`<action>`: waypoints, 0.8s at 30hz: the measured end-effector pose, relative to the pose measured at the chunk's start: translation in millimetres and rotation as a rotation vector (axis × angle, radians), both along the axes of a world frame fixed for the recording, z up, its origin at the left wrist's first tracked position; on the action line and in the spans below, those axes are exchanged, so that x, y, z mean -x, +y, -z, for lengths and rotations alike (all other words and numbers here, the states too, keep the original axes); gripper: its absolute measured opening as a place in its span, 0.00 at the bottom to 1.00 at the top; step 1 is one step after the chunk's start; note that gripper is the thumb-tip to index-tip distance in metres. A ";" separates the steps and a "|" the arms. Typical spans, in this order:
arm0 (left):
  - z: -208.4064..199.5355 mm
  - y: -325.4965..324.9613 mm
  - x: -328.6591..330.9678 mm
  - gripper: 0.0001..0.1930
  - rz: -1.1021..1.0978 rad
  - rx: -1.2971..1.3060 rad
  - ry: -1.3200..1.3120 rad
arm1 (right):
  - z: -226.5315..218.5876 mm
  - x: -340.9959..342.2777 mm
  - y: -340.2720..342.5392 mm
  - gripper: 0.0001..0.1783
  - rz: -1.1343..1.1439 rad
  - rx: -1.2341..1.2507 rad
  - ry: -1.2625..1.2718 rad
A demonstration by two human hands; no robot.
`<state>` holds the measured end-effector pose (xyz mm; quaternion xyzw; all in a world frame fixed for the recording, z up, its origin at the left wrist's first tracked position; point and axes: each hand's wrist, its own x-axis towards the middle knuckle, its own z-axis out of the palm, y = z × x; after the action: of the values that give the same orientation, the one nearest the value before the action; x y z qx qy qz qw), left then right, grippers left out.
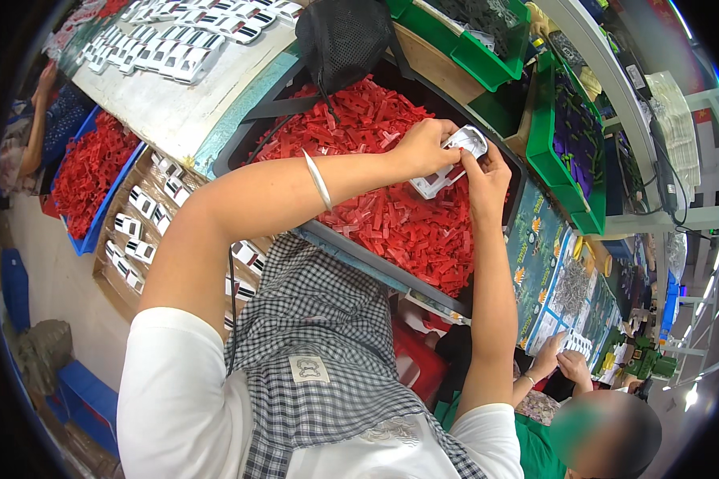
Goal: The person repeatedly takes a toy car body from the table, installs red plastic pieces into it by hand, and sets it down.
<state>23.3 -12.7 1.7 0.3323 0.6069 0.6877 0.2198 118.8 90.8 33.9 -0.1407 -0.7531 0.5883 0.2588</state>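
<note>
Over a dark bin heaped with small red plastic pieces [399, 231], both my hands grip one white toy car body shell [468, 140]. My left hand [427, 149], its arm wearing a silvery bangle, has its fingers closed on the shell from the left. The fingers and thumb of my right hand [487, 177] pinch it from the right. The shell's hollow inner side partly shows at the top, and its other end sticks out below my fingers. My fingertips meet in the middle of the shell, and whether a small red piece lies between them I cannot tell.
Rows of white toy cars [188, 60] stand on the table at far left; more lie in a cardboard box [108, 267]. A black mesh bag [345, 44] overhangs the bin. Green trays [545, 152] hold dark parts. At right, a co-worker's hands [553, 359] hold white pieces.
</note>
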 end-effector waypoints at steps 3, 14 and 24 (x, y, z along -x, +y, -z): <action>1.6 1.1 0.7 0.16 -0.014 0.005 0.013 | -1.1 0.0 0.7 0.19 -0.007 0.036 -0.012; -9.4 -5.9 -5.4 0.14 -0.141 0.118 0.240 | 6.0 -2.0 11.2 0.18 -0.051 0.060 -0.016; -14.4 -6.4 -5.8 0.14 -0.159 0.138 0.323 | 5.2 -1.4 6.9 0.16 -0.014 -0.028 0.041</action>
<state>29.0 -19.2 16.1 0.3735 0.7042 0.5975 0.0870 120.2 97.7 28.6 -0.1199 -0.7568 0.5821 0.2720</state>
